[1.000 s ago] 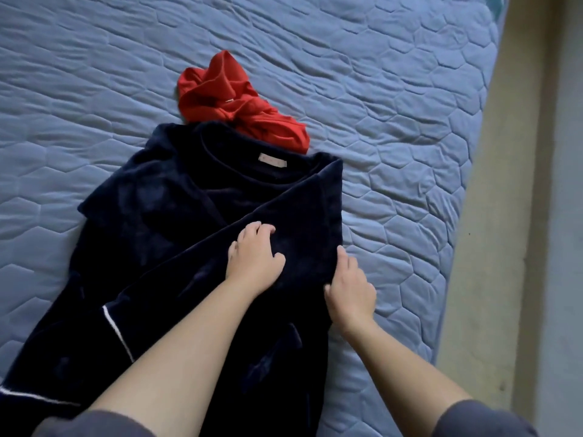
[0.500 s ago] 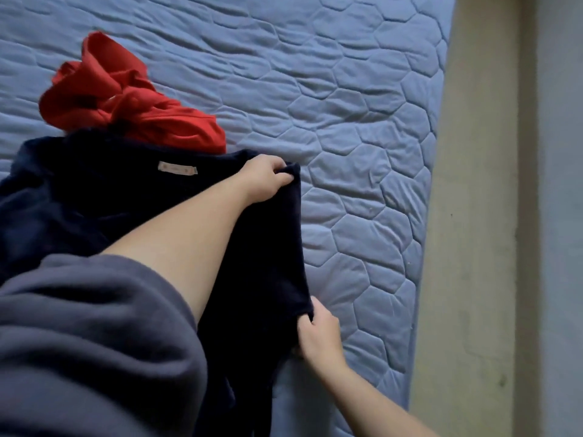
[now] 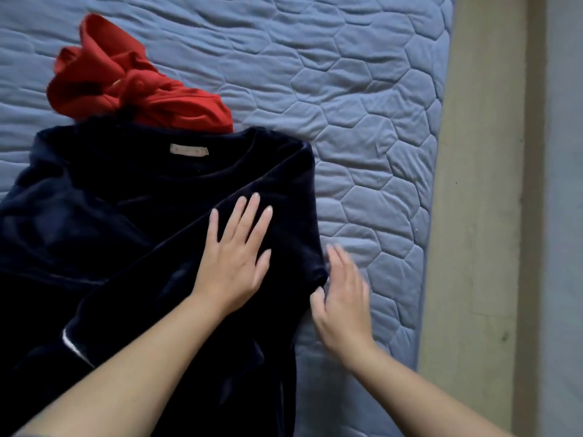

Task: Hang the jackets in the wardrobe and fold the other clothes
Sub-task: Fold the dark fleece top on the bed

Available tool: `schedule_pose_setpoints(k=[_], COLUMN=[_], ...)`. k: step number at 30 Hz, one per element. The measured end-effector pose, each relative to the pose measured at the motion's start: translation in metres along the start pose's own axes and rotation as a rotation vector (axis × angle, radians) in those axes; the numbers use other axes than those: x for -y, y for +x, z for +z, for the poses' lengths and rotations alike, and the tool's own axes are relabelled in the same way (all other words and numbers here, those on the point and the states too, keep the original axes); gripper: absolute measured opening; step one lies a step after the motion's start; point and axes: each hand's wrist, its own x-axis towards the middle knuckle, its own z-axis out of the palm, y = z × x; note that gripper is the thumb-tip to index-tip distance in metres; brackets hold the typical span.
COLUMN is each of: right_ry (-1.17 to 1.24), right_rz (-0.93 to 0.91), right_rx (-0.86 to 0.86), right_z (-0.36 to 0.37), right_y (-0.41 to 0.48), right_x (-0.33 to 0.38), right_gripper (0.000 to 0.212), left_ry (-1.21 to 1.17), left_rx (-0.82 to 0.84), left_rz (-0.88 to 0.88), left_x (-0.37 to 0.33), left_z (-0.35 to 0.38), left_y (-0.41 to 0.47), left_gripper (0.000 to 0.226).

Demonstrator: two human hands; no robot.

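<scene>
Garment [image 3: 110, 231] lies flat under left grip [image 3: 235, 263], beside right grip [image 3: 342, 307].

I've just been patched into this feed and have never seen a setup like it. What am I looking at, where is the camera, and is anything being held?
There is no machine here. These are a person's two bare hands, filmed by one wide-angle camera worn on the head, looking forward and down. The surface is a blue quilted bed. A navy garment lies spread on it, with a label at the neck. A crumpled red garment sits just beyond its collar. The left hand lies flat on the navy garment, fingers straight. The right hand is blurred and open at the garment's right edge; I cannot tell whether it touches the cloth. Nothing looks gripped.
</scene>
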Motion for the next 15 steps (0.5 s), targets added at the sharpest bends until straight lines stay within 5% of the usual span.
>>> schedule_pose_setpoints(k=[2,6,11,15], right_ry=[-0.225,-0.593,-0.794,-0.5], right_rz=[-0.225,-0.401,-0.253,-0.095], right_rx=[-0.041,0.148,0.172,0.102], right_z=[0.002,0.036,0.07,0.068], right_y=[0.003,0.026,0.024,-0.024], right_x=[0.01,0.01,0.007,0.034], right_gripper=[0.067,0.067,0.069,0.061], left_ry=[0.049,0.144,0.107,0.09], left_rx=[0.058,0.215,0.187,0.136], left_rz=[0.017,-0.093,-0.03,0.131], left_x=[0.013,0.045,0.064,0.085], left_z=[0.01,0.032,0.042,0.03], left_y=[-0.045,-0.076,-0.071,-0.136], left_gripper=[0.07,0.073,0.07,0.067])
